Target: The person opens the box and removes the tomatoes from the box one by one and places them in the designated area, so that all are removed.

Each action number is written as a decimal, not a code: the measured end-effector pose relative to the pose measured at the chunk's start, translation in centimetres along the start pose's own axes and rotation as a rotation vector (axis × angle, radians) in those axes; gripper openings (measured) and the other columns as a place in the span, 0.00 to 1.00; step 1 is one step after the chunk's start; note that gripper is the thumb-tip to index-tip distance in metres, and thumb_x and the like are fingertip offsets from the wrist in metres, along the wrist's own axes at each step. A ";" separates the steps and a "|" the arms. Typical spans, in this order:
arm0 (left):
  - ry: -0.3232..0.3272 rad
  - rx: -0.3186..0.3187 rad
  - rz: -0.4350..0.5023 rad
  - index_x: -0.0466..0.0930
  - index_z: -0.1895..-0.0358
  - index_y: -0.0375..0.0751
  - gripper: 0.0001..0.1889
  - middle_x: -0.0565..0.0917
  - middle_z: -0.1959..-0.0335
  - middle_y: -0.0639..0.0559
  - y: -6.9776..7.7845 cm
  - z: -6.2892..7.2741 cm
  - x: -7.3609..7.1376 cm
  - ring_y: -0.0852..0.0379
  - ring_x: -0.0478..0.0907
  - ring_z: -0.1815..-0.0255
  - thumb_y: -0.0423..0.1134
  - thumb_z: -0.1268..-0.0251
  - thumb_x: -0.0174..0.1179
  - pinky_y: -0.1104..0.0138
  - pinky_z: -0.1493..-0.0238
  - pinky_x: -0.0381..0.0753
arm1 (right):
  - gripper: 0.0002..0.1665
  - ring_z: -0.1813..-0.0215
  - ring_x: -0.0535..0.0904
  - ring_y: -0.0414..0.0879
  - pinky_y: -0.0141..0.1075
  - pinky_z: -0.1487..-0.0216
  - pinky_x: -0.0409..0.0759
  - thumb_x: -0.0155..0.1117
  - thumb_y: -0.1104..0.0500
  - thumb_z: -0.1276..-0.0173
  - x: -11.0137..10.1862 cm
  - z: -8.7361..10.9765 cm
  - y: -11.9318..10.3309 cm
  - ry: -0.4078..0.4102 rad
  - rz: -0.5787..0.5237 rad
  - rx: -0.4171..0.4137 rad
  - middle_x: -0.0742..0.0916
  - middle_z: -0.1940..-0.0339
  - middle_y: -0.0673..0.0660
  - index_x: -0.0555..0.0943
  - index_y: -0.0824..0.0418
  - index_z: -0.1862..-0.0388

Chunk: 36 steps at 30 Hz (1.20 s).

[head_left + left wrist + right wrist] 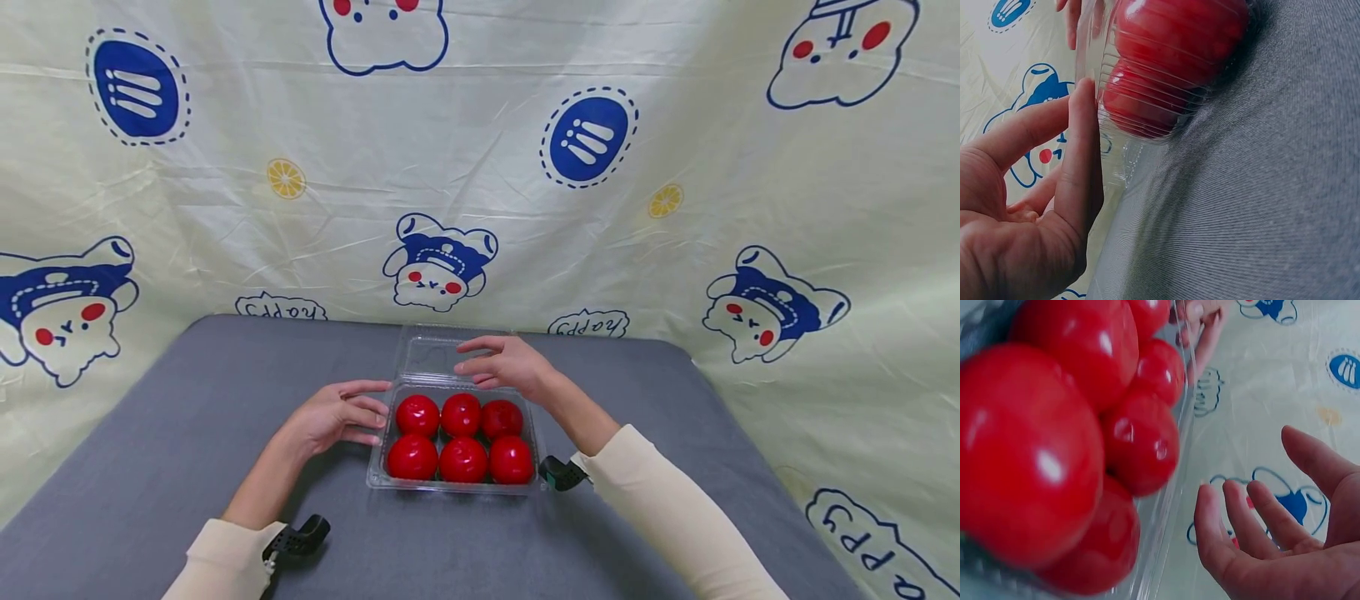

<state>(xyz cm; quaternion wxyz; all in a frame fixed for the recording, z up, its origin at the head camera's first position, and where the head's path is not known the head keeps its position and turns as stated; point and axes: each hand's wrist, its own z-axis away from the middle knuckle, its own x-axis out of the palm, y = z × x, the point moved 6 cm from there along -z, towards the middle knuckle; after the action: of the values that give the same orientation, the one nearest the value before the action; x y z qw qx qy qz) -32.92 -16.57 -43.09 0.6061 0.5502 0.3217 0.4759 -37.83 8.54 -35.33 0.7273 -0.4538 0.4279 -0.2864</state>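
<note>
A clear plastic clamshell box [480,488] sits in the middle of the table with its lid [426,357] laid back on the far side. Several shiny red tomatoes [462,459] fill it in two rows. My left hand [335,419] is at the box's left side, fingers extended; in the left wrist view a fingertip meets the box's rim [1099,103]. Over the lid and the back edge hovers my right hand [508,364], its fingers spread and slightly bent, holding nothing. The right wrist view shows that hand [1291,550] apart from the tomatoes [1029,456].
Grey cloth covers the table [420,550]. A pale printed curtain [480,192] hangs behind it and along the sides. Black wrist devices sit on the left wrist [300,537] and the right wrist [562,473].
</note>
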 end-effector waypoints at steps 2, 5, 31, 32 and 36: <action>0.002 -0.003 0.000 0.64 0.26 0.31 0.33 0.88 0.61 0.49 0.0 0.0 0.0 0.56 0.86 0.64 0.27 0.34 0.62 0.59 0.59 0.90 | 0.31 0.38 0.81 0.62 0.54 0.33 0.78 0.71 0.53 0.33 0.7 0.0 -0.2 0.011 0.021 -0.003 0.85 0.39 0.60 0.78 0.54 0.32; 0.007 -0.007 -0.001 0.64 0.26 0.31 0.33 0.88 0.61 0.49 0.0 0.0 0.0 0.56 0.87 0.64 0.27 0.33 0.61 0.59 0.59 0.90 | 0.30 0.39 0.82 0.61 0.52 0.35 0.80 0.73 0.52 0.35 1.8 0.0 -0.4 0.029 0.053 -0.011 0.86 0.41 0.59 0.79 0.52 0.33; 0.013 -0.010 0.005 0.65 0.27 0.31 0.32 0.87 0.56 0.47 0.0 0.0 -0.1 0.55 0.87 0.64 0.27 0.34 0.62 0.58 0.58 0.90 | 0.31 0.39 0.81 0.55 0.48 0.45 0.86 0.77 0.56 0.40 7.1 -0.5 -1.3 0.046 0.354 -0.114 0.86 0.41 0.57 0.81 0.49 0.36; 0.013 -0.009 0.003 0.65 0.27 0.31 0.32 0.87 0.56 0.47 0.0 0.0 -0.1 0.55 0.87 0.63 0.28 0.34 0.62 0.58 0.58 0.90 | 0.31 0.39 0.81 0.54 0.47 0.46 0.87 0.77 0.56 0.40 7.2 -0.6 -1.3 0.047 0.357 -0.114 0.86 0.41 0.57 0.81 0.49 0.36; 0.017 -0.009 -0.004 0.66 0.27 0.32 0.31 0.88 0.55 0.48 -0.1 -0.1 -0.2 0.55 0.87 0.63 0.28 0.34 0.62 0.58 0.58 0.90 | 0.31 0.39 0.81 0.55 0.47 0.47 0.87 0.77 0.57 0.40 7.3 -0.8 -0.9 0.047 0.369 -0.112 0.86 0.41 0.57 0.82 0.49 0.36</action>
<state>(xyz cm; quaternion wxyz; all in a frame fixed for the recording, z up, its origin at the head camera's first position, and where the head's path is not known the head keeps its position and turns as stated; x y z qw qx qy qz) -33.04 -16.66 -43.27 0.6068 0.5427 0.3256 0.4809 -35.09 1.92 -37.34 0.7311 -0.4005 0.5358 -0.1344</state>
